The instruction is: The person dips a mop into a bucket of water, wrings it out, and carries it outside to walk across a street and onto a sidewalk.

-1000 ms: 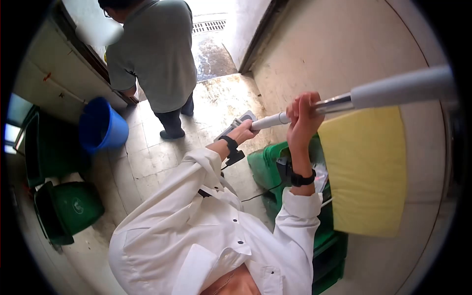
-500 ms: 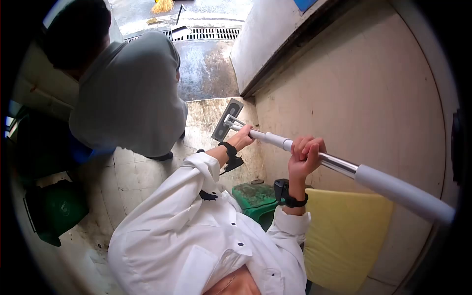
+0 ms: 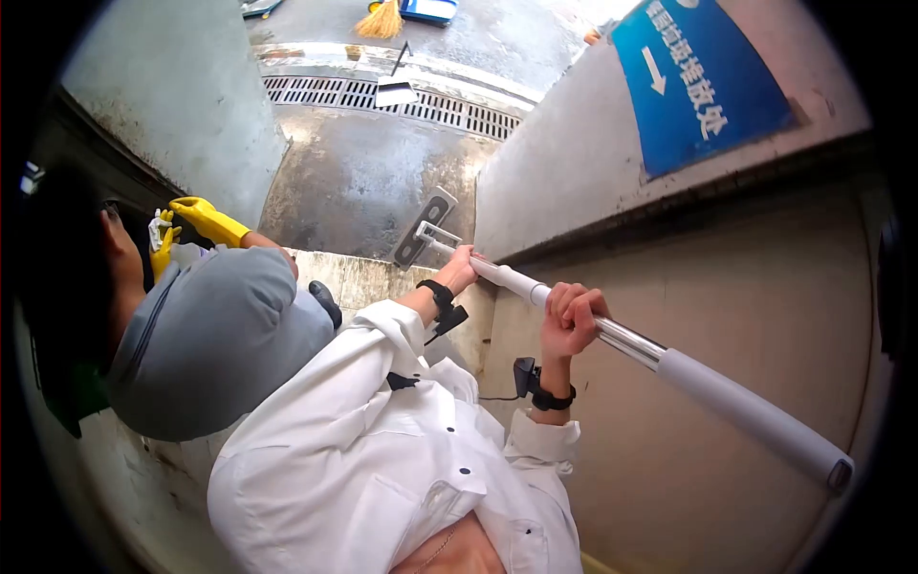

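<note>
**Head view**

Item: the flat mop runs slantwise from lower right to upper centre. It is held clear of the body, alongside the beige wall.

- Mop head: a narrow flat plate on a wire yoke. It sits over the edge where the tiled step meets the wet concrete floor. Whether it touches the floor cannot be told.
- Pole: white sleeve at the low end, chrome section in the middle, and a thick white grip ending in a cap at the lower right.

Hold:
- Left hand: fingers closed around the white sleeve just behind the yoke.
- Right hand: fingers curled and pressed together over the pole where the sleeve meets the chrome. The thumb is hidden.
- Each wrist carries a black band.

Handling (judged): the pole looks stiff and light, and the long overhang behind the right hand will lever against the wrists. Bare chrome is probably slippery when wet, so the sleeve and the thick grip are the better places to hold. The head likely pivots on its yoke.

Surface and room:
- The concrete is dark and glistening, with a long drain grate across its far edge. Expect poor footing.
- A broom lies beyond the grate.
- A blue sign with an arrow hangs on the wall at upper right.
- A co-worker in a grey shirt and yellow gloves bends close at the left, just beside the left arm. Swing room is tight.
</note>
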`<state>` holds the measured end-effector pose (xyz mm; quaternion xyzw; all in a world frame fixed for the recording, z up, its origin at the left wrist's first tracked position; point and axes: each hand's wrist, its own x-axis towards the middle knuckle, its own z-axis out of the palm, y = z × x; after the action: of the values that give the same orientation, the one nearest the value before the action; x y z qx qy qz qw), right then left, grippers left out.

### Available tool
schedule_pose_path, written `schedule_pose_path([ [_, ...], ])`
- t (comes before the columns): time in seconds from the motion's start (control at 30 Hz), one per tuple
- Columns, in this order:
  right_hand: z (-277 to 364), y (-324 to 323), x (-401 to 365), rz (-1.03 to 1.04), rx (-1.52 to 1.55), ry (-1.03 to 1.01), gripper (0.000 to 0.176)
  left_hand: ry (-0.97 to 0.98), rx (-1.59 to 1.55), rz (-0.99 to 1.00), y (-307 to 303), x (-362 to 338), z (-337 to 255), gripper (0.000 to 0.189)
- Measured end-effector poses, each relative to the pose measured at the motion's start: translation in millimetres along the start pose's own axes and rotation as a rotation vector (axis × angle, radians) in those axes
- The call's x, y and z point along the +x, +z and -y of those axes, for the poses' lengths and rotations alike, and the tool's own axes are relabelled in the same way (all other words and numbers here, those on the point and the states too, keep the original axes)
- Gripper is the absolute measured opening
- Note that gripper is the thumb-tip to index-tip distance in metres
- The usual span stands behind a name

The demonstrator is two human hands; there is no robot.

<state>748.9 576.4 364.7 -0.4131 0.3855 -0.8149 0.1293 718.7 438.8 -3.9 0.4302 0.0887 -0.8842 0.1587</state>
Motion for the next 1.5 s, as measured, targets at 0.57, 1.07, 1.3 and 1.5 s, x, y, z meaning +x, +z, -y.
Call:
schedule_pose_path([
  [0.57,-279.9,52.3,298.8,0.324,0.191,0.180,0.020,0.574,0.058,0.131,194.0,83.9,-327.3,0.029],
  [1.07,-516.8,164.4,504.6,0.267,0.127,0.312,0.024,0.306,-0.135,-0.059,302.8,219.2,-617.8,0.044],
  [1.3,-682.7,212.7,590.4,0.431,0.221,0.379,0.034,0.279,-0.362,-0.145,341.7,272.1,-790.5,0.044],
  [1.5,-802.0,282.4,670.9,0.684,0.266,0.461,0.034,0.457,-0.528,-0.075,354.5,295.2,-936.2,0.031],
])
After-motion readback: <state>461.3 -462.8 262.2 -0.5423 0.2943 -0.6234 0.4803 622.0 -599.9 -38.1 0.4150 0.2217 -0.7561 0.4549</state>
